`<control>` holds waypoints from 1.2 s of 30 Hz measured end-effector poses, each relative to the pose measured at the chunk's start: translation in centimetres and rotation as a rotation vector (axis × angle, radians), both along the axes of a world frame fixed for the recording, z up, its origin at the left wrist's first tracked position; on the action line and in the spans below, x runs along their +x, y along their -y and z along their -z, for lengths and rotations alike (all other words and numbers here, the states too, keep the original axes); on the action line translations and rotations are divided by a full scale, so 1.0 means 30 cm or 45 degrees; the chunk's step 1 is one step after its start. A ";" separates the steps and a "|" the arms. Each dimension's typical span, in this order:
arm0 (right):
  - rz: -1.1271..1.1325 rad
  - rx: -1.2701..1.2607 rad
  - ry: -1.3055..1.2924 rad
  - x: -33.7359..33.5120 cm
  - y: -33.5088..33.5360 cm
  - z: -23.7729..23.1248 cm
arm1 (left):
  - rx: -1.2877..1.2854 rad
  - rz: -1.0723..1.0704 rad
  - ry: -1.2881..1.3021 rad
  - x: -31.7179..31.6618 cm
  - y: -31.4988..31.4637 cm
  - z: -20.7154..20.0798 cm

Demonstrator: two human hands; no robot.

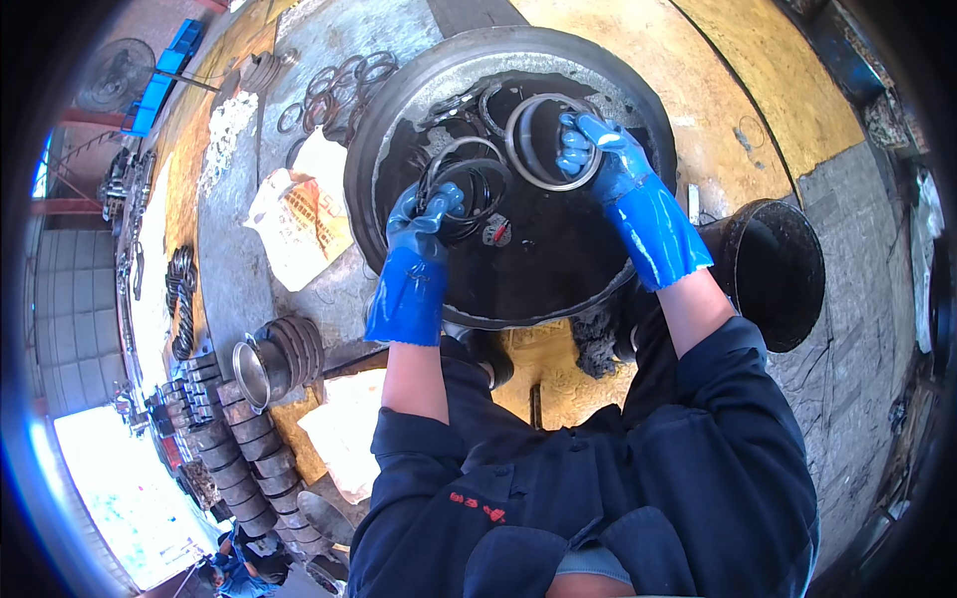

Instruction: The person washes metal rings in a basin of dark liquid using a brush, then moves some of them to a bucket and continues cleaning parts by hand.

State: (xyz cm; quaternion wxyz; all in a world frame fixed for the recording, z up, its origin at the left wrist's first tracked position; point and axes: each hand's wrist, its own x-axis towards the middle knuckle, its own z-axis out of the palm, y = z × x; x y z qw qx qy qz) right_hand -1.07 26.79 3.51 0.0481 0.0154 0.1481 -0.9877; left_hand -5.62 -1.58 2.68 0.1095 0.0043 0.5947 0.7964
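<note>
Blue rubber gloves cover both my hands, held over a wide round tub with dark liquid in it. My right hand is closed on the right side of a shiny metal ring, which is tilted above the liquid. The fingers of my left hand wrap round several thin dark metal rings, fanned out over the tub's left side. More rings lie in the tub behind them, partly hidden. A small pale piece with a red mark shows near the left-hand rings.
Loose rings lie in a heap left of the tub, near a printed white sack. A black bucket stands at the right. Lower left are a stack of metal rings and rows of stacked metal parts.
</note>
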 end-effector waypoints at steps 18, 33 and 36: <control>-0.162 0.883 0.447 0.088 0.175 -0.086 | 1.392 0.850 0.084 0.003 -0.025 -0.014; -0.140 0.594 0.293 0.079 0.186 -0.054 | 1.130 0.932 0.450 0.021 -0.036 0.007; -0.085 0.559 0.296 0.084 0.196 -0.065 | 0.841 0.481 0.538 0.055 -0.033 -0.044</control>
